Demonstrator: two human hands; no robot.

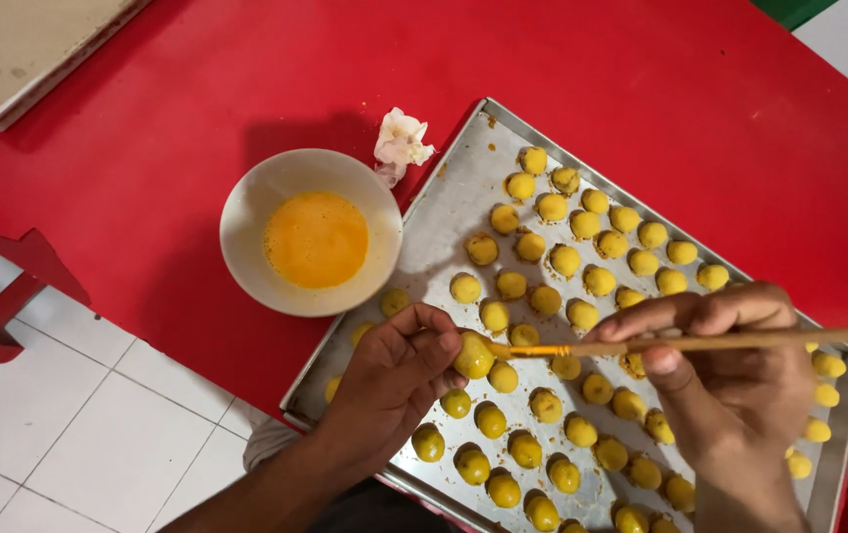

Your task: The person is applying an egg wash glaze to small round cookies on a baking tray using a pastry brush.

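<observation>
Yellow dough balls [564, 261] on a silver tray [441, 229] — orange egg wash [316, 239], white bowl [246, 207], red table [562, 69].

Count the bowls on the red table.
1. The white bowl of orange liquid sits on the red table, touching the upper-left edge of the metal tray, beside a crumpled tissue.

The left hand [394, 380] pinches a yellow dough ball [473, 355] over the metal tray [443, 212]. From three o'clock, the right hand [730, 375] touches a wooden brush [700, 342] to it. A bowl of beaten egg [311, 233] sits at ten o'clock.
</observation>
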